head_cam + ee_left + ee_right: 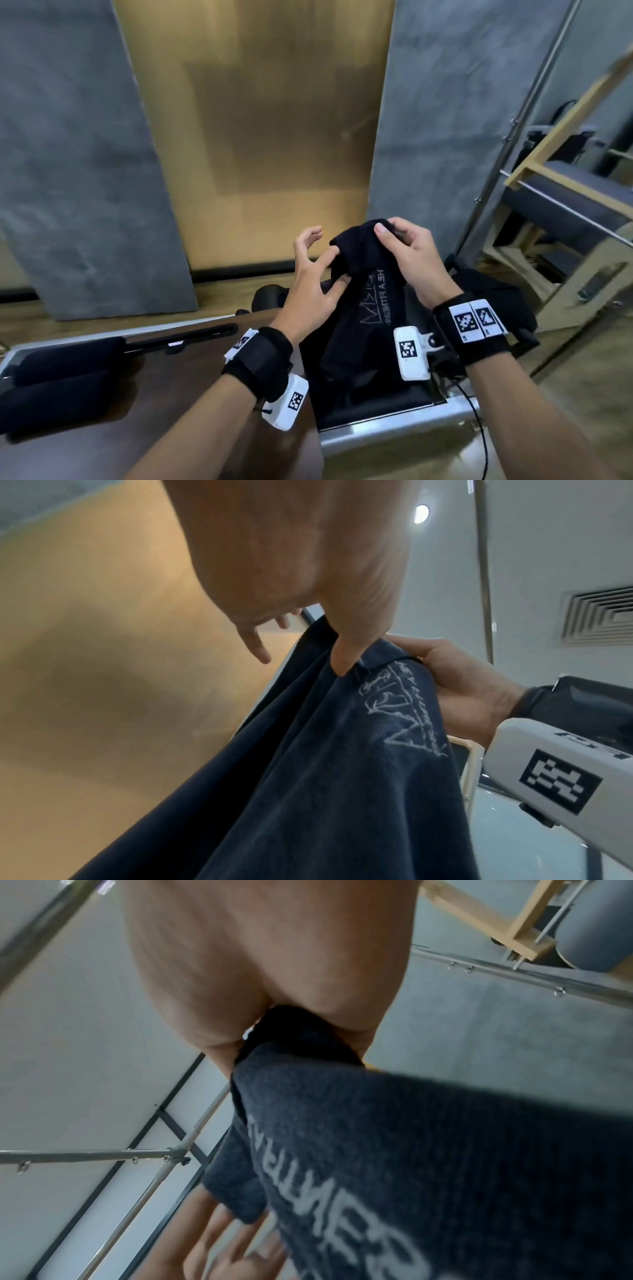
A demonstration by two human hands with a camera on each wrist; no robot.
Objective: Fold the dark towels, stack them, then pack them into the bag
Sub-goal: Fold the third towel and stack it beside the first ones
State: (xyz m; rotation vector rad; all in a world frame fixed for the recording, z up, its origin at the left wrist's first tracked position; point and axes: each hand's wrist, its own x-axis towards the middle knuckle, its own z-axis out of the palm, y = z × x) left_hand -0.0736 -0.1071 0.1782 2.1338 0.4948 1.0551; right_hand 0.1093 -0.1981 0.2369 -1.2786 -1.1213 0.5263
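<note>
A dark navy towel with pale stitched lettering hangs bunched in front of me. My right hand pinches its top corner between thumb and fingers. My left hand pinches the towel's left edge between thumb and forefinger, while its other fingers stay spread and away from the cloth. In the left wrist view my left thumb's tip lies on the towel beside the logo. The right wrist view shows the towel coming out of my right palm. A black fabric shape, perhaps the bag, lies behind my right wrist.
Below the towel is a brown padded bench with a metal frame. Two black foam rolls lie at its left end. Wooden and metal exercise frames stand to the right. A black cable hangs near my right forearm.
</note>
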